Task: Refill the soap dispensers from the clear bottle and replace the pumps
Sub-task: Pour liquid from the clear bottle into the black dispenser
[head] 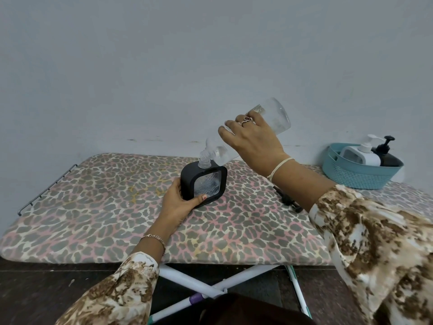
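A black square soap dispenser (187,181) with a clear front window stands on the leopard-print board (93,207), its neck open with no pump in it. My left hand (178,202) grips its lower left side, thumb across the front bottom. My right hand (250,139) holds the clear bottle (274,118) tilted steeply, base up to the right, with its mouth at the dispenser's neck (204,161). A black pump (287,199) lies on the board to the right, partly hidden by my right forearm.
At the far right a blue basket (358,174) holds a white dispenser (360,153) and a black dispenser (386,156), both with pumps on. A wire rack (46,186) edges the board's left end. The wall runs right behind the board.
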Motion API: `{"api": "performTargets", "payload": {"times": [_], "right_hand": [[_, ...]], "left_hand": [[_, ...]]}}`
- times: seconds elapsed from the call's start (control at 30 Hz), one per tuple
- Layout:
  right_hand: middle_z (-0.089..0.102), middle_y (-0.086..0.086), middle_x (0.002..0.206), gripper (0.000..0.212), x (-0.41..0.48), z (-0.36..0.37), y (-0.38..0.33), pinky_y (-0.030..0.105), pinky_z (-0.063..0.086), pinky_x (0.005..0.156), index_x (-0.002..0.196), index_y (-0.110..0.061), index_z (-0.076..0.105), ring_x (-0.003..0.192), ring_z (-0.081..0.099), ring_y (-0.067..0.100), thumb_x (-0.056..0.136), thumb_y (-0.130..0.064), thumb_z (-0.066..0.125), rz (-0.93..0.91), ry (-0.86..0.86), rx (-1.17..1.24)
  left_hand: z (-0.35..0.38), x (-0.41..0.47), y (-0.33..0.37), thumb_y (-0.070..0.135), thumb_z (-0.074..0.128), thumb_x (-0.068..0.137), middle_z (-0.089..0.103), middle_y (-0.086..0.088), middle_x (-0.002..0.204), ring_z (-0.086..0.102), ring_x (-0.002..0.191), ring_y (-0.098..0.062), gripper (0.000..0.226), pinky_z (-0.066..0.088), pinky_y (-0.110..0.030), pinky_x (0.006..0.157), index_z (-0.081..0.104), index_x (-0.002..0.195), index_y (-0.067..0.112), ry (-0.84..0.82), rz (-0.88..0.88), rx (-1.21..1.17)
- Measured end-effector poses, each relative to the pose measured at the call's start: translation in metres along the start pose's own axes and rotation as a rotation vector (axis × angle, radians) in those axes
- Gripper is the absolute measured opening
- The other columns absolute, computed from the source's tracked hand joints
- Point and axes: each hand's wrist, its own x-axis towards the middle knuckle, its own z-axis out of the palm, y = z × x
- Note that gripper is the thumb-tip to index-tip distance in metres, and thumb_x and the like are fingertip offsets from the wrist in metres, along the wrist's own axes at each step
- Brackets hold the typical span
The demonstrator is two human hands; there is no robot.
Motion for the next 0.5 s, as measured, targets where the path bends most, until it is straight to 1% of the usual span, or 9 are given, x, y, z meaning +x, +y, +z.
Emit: {"api": "performTargets", "payload": {"times": [0.13, 0.27, 0.33, 0.43, 0.5], "right_hand": [[0.067, 0.001, 0.105, 0.046, 0.0016, -0.0014, 0.0016, 0.038, 0.041, 0.093, 0.117, -0.018, 0.055, 0.097, 0.063, 0.025, 0.076, -0.005, 0.041, -0.027, -0.009, -0.006], [0.067, 0.0, 0.104, 0.046, 0.0035, -0.0038, 0.0041, 0.037, 0.043, 0.093, 0.117, -0.019, 0.055, 0.095, 0.063, 0.023, 0.076, -0.006, 0.04, -0.054, -0.002, -0.017], [0.067, -0.001, 0.103, 0.043, 0.0051, -0.0032, 0.0045, 0.036, 0.043, 0.092, 0.116, -0.019, 0.056, 0.095, 0.064, 0.022, 0.077, -0.006, 0.045, -0.074, 0.006, -0.033], [0.067, -0.001, 0.103, 0.04, 0.0075, -0.0014, 0.0064, 0.037, 0.042, 0.094, 0.117, -0.019, 0.055, 0.095, 0.064, 0.023, 0.078, -0.009, 0.058, -0.095, 0.003, -0.055], [0.067, 0.0, 0.102, 0.039, 0.0088, -0.003, 0.0079, 0.037, 0.042, 0.093, 0.117, -0.018, 0.055, 0.094, 0.063, 0.023, 0.079, -0.008, 0.059, -0.108, 0.007, -0.052]], "left_hand": [[-0.0008, 0.0019, -0.003, 0.006, 0.084, 0.07, 0.06, 0.007, 0.112, 0.059, 0.109, -0.014, 0.06, 0.048, -0.031, 0.098, 0.048, 0.115, 0.023, 0.004, 0.001, 0.011], [-0.0014, 0.0024, -0.0047, 0.008, 0.084, 0.07, 0.061, 0.009, 0.11, 0.059, 0.109, -0.013, 0.059, 0.049, -0.029, 0.095, 0.049, 0.115, 0.024, 0.001, 0.011, 0.013], [-0.0015, 0.0022, -0.005, 0.008, 0.084, 0.071, 0.06, 0.011, 0.11, 0.059, 0.108, -0.012, 0.059, 0.049, -0.028, 0.094, 0.049, 0.114, 0.025, -0.002, 0.013, 0.014], [-0.0016, 0.0034, -0.0065, 0.008, 0.084, 0.07, 0.061, 0.01, 0.112, 0.06, 0.109, -0.012, 0.059, 0.05, -0.031, 0.095, 0.049, 0.114, 0.025, -0.002, 0.014, 0.014], [-0.0018, 0.0031, -0.0059, 0.007, 0.084, 0.071, 0.061, 0.01, 0.111, 0.06, 0.108, -0.01, 0.058, 0.049, -0.03, 0.095, 0.049, 0.113, 0.026, -0.004, 0.009, 0.001]]}}
